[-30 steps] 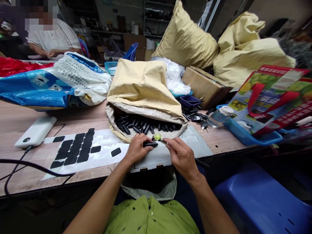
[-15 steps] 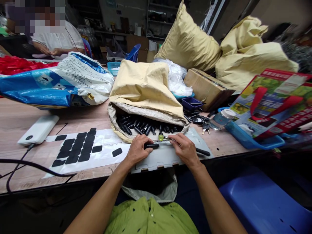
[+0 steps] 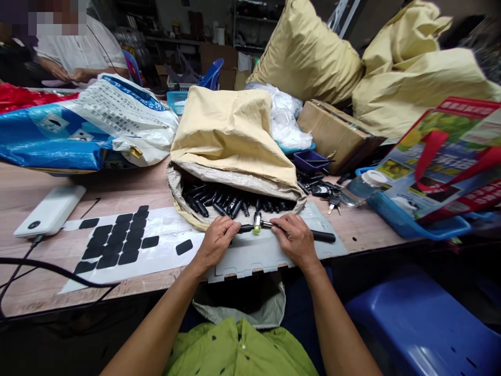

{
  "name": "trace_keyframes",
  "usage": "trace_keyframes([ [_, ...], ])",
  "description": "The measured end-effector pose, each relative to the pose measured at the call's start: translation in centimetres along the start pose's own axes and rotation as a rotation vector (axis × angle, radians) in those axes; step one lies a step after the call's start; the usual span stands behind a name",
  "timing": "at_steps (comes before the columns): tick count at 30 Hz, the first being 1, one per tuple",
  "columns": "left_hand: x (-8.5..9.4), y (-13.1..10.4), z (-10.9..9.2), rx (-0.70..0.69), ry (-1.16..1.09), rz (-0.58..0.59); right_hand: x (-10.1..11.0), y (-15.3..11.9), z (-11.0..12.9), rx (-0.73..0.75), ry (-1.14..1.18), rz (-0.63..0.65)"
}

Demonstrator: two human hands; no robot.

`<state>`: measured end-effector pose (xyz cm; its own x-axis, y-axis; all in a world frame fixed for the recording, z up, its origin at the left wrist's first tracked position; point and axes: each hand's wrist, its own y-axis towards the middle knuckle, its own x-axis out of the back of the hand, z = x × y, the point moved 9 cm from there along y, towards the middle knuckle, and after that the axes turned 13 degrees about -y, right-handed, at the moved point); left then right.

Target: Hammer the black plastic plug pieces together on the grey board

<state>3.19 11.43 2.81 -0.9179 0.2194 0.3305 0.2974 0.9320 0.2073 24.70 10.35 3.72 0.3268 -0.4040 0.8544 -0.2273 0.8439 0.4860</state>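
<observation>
The left hand (image 3: 217,237) covers the nine o'clock end of a black tube (image 3: 246,228); the right hand (image 3: 294,237) hides a hammer's (image 3: 257,222) midsection. At twelve, a cloth sack (image 3: 225,122) conceals its depths. Edges crop a plastic sack (image 3: 50,149) at nine, a shopping bag (image 3: 450,172) at three, a blue stool (image 3: 415,313) at four.

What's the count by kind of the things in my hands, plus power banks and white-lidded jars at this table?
Hammer in right hand: 1
Black piece in left hand: 1
Power bank: 1
White-lidded jar: 1
Total: 4
</observation>
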Motion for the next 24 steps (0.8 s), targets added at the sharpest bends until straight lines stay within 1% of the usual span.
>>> trace_keyframes([
  [11, -0.1, 0.1, -0.1, -0.02, 0.046, -0.003, -0.2, 0.1, -0.3, -0.008, 0.029, 0.02],
  [14, 0.2, -0.7, -1.2, -0.012, -0.042, -0.016, -0.2, 0.1, -0.3, -0.011, 0.031, 0.022],
  [16, -0.2, -2.2, -2.6, 0.012, -0.152, 0.011, -0.2, 0.1, -0.3, -0.012, 0.028, 0.021],
  [17, -0.9, -3.3, -3.3, 0.029, -0.192, 0.057, -0.2, 0.1, -0.3, -0.013, 0.027, 0.021],
  [18, -2.1, -4.6, -4.0, 0.039, -0.205, 0.143, -0.2, 0.1, -0.3, -0.012, 0.026, 0.022],
  [19, -3.7, -6.0, -4.6, 0.049, -0.208, 0.268, -0.3, 0.1, -0.3, -0.011, 0.025, 0.024],
  [20, -5.4, -7.6, -4.7, 0.068, -0.188, 0.384, -0.3, 0.1, -0.4, -0.013, 0.025, 0.024],
  [21, -6.6, -9.0, -4.2, 0.091, -0.116, 0.45, -0.3, 0.1, -0.4, -0.013, 0.025, 0.024],
  [22, -7.5, -10.1, -3.2, 0.128, -0.015, 0.469, -0.3, 0.1, -0.4, -0.013, 0.025, 0.023],
  [24, -8.5, -12.0, 0.4, 0.281, 0.182, 0.472, -0.3, 0.1, -0.4, -0.012, 0.026, 0.02],
])
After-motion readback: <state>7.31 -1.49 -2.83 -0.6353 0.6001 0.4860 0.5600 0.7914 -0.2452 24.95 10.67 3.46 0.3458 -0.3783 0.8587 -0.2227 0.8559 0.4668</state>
